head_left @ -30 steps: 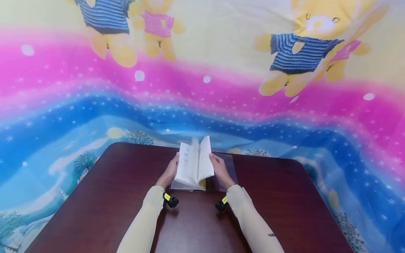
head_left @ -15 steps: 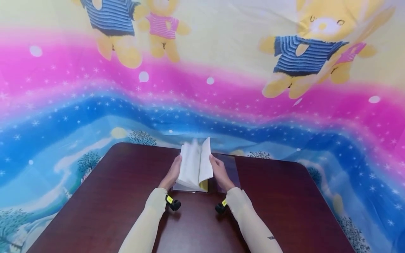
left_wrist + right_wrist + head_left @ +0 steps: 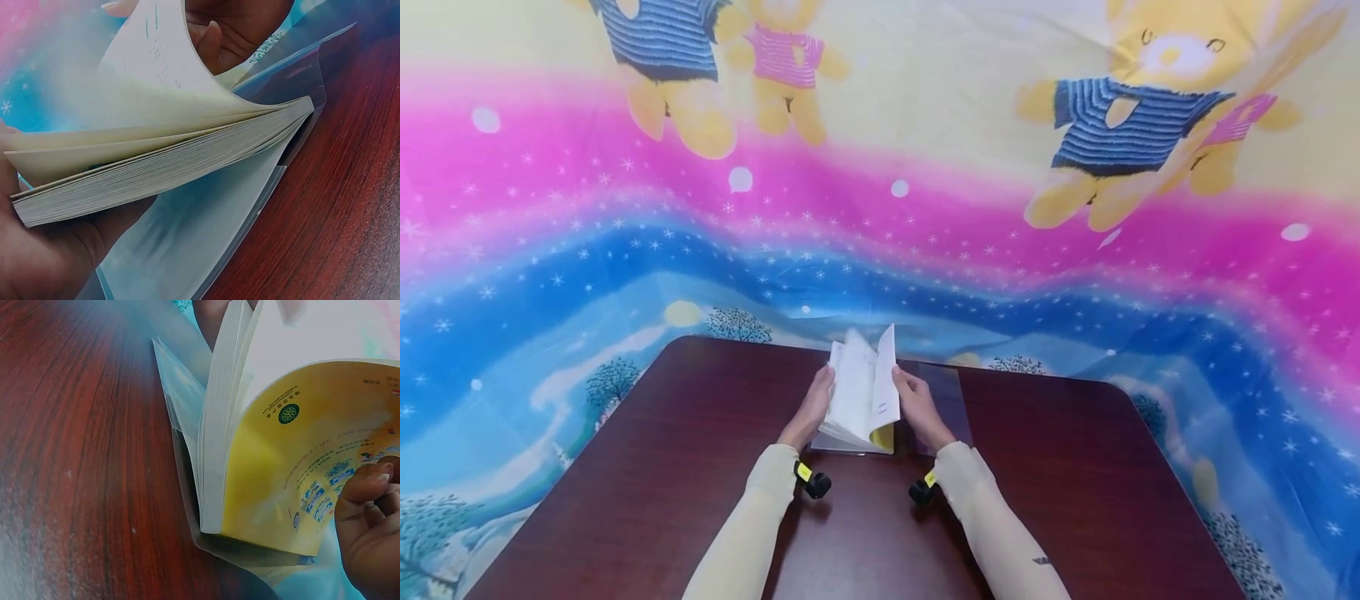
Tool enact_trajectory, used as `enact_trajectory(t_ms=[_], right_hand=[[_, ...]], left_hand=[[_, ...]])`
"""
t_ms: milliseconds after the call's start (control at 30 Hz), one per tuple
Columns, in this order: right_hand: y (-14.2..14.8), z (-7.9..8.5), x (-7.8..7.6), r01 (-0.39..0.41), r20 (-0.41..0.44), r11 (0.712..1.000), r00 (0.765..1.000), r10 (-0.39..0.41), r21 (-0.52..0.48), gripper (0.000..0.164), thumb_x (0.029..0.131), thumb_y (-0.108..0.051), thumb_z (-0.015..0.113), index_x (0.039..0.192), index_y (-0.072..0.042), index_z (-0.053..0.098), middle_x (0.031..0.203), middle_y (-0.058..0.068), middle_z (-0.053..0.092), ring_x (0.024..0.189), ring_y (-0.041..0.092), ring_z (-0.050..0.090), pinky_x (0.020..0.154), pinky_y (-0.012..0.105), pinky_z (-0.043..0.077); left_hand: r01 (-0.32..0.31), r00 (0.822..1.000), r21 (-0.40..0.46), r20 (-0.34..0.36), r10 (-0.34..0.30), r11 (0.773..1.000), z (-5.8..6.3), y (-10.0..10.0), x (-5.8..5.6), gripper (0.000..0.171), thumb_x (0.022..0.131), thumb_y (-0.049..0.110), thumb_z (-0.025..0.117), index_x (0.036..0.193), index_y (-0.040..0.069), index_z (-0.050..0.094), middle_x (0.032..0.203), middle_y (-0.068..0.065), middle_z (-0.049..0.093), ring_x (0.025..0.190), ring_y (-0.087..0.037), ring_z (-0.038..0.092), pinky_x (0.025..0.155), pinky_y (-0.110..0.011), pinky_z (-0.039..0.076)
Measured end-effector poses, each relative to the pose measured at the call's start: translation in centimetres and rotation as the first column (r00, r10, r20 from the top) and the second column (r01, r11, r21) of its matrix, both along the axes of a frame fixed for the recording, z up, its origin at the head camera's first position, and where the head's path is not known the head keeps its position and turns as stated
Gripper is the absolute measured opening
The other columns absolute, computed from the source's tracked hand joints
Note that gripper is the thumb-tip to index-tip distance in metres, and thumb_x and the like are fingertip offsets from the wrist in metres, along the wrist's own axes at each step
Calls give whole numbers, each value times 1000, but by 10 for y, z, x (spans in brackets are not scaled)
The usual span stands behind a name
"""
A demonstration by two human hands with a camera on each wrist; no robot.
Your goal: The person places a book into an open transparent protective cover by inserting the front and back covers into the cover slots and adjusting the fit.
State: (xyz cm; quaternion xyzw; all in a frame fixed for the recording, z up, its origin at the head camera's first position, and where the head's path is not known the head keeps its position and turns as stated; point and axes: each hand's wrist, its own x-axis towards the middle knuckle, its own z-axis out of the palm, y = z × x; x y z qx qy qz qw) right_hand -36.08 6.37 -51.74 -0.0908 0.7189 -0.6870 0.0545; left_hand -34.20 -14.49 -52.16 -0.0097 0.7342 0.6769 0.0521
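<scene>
An open book [image 3: 852, 392] is held near the far edge of the table, its pages spread between two hands. My left hand [image 3: 808, 408] grips the thick page block, which shows edge-on in the left wrist view above the palm [image 3: 56, 262]. On the other side, my right hand [image 3: 920, 404] pinches the outer edge of the yellow back cover [image 3: 269, 481], with the thumb over it. Some pages stand fanned and blurred between the two sides. A clear plastic book cover [image 3: 300, 72] hangs loose beneath the book, and part of it extends to the right under the right hand.
The dark red wooden table [image 3: 700, 450] has rounded far corners. Right behind it hangs a curtain [image 3: 925, 233] printed with bears and snowflakes. Black wrist cameras [image 3: 812, 481] sit under both cuffs of the pale sleeves.
Pages between the hands have flipped; printed text on the left side gave way to blank-looking pages, and small marks now show on the right page. Both hands stay nearly in place.
</scene>
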Motion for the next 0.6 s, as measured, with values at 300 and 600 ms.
enact_trajectory(t_ms=[300, 600], right_hand=[[-5, -1, -2, -29, 7, 1000, 1000, 29, -9, 56, 108, -46, 44, 138, -1, 58, 73, -1, 59, 57, 10, 49, 52, 22, 41], [-5, -2, -4, -33, 36, 999, 999, 32, 10, 58, 109, -45, 43, 146, -2, 52, 101, 10, 71, 73, 12, 63, 60, 24, 50]], left_hand=[[13, 1000, 45, -9, -12, 999, 1, 1, -3, 66, 112, 41, 24, 164, 7, 6, 169, -20, 10, 154, -41, 15, 124, -60, 13], [-3, 1000, 9, 13, 3, 1000, 1, -1, -6, 60, 110, 21, 29, 164, 7, 7, 163, -24, 26, 139, -41, 43, 116, -57, 34]])
